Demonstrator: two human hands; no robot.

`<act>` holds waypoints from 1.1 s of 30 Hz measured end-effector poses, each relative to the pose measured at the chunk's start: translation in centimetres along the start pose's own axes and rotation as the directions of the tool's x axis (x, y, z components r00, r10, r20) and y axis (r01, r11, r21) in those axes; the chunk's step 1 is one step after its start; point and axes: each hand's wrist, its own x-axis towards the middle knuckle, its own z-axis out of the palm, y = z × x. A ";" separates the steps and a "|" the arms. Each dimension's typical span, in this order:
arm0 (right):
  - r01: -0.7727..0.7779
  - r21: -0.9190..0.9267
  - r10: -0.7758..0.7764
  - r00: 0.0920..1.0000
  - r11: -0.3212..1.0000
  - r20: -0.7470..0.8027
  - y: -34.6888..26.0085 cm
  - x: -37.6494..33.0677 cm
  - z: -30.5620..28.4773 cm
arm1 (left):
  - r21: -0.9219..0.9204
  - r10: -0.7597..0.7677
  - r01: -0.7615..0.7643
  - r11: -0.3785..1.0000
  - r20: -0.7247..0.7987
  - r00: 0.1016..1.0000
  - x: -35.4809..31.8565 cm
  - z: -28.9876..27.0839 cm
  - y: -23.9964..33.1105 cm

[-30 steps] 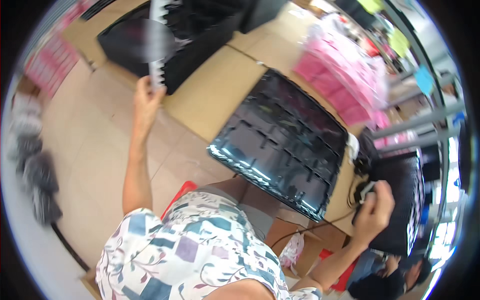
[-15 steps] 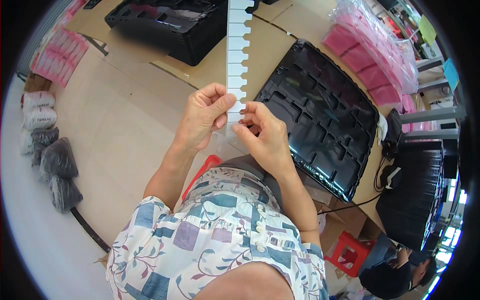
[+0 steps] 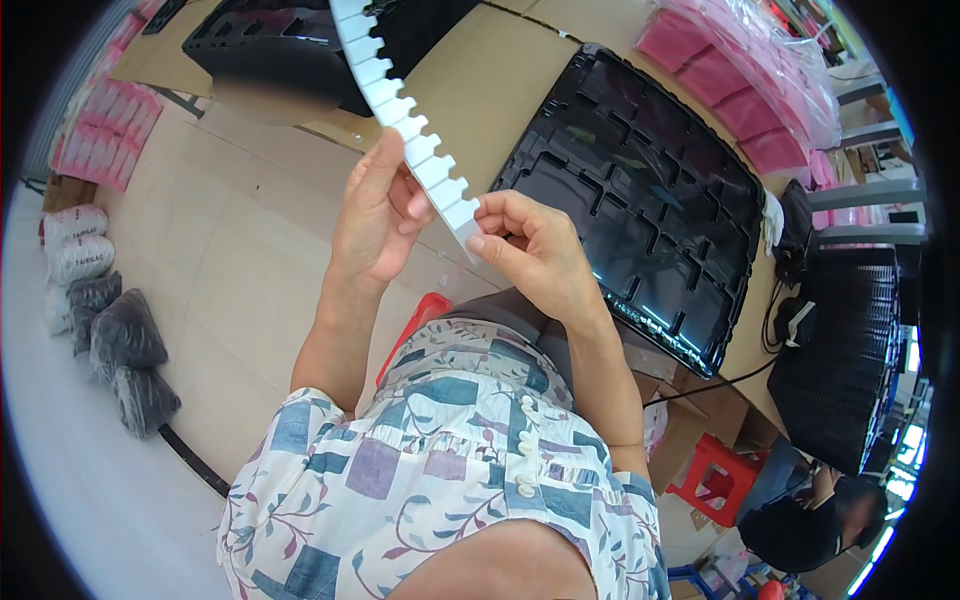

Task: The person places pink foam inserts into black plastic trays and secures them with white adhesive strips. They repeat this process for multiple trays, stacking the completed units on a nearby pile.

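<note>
A long white strip [image 3: 382, 90] with square notches along its right edge rises in front of me, bowed and leaning to the left. It looks like a row of small white pieces on a backing; its top end runs out of view. My left hand [image 3: 372, 220] is at its left edge, thumb pointing up and fingers curled against the strip's lower part. My right hand [image 3: 545, 255] pinches the bottom end between thumb and forefinger. A black moulded plastic panel [image 3: 640, 210] with raised ribs lies on the table just beyond my right hand.
Another black plastic part [image 3: 270, 55] stands on the cardboard-covered table [image 3: 455, 75] at the far left. Pink wrapped packs [image 3: 715, 85] lie at the far right. Bags [image 3: 125, 330] line the left wall. A red stool [image 3: 712, 480] and a seated person [image 3: 810, 530] are at lower right.
The strip has tilted from upright to leaning left and now bows. My left hand has moved slightly left and its thumb has straightened; my right hand still pinches the lower end.
</note>
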 end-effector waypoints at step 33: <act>0.273 -0.699 -0.577 0.780 0.661 -0.242 -0.5 0.4 -0.2 | 0.434 0.041 -0.035 0.900 -0.005 0.999 -0.4 0.8 -3.3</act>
